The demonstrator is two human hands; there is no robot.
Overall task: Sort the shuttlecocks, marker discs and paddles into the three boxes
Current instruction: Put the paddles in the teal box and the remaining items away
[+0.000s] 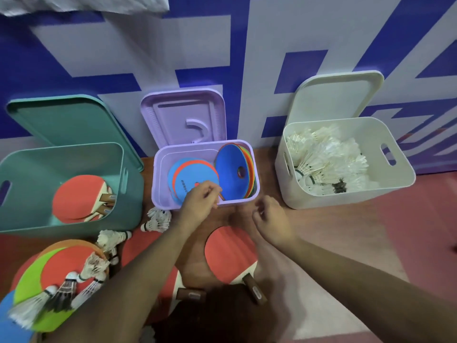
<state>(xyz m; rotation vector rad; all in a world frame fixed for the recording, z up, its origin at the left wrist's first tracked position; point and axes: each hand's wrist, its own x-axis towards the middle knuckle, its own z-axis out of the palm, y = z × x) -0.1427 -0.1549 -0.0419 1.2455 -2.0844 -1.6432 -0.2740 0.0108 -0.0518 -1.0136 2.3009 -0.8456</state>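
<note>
Three open boxes stand along the wall. The teal box [128,194] on the left holds red paddles [79,199]. The purple box [158,184] in the middle holds marker discs [190,174], some flat and some leaning on its right wall. The white box [400,179] on the right is full of shuttlecocks [326,164]. My left hand [200,203] hovers over the purple box's front rim with loosely curled fingers just above the flat discs, holding nothing I can see. My right hand [270,215] hangs beside it, in front of the box, loosely curled and empty.
On the floor under my arms lie two red paddles [230,253] with brown handles [254,290]. A pile of discs [49,273] at the bottom left has shuttlecocks [66,288] on it. More shuttlecocks [158,219] lie by the teal box. Each box's lid [183,120] leans on the wall.
</note>
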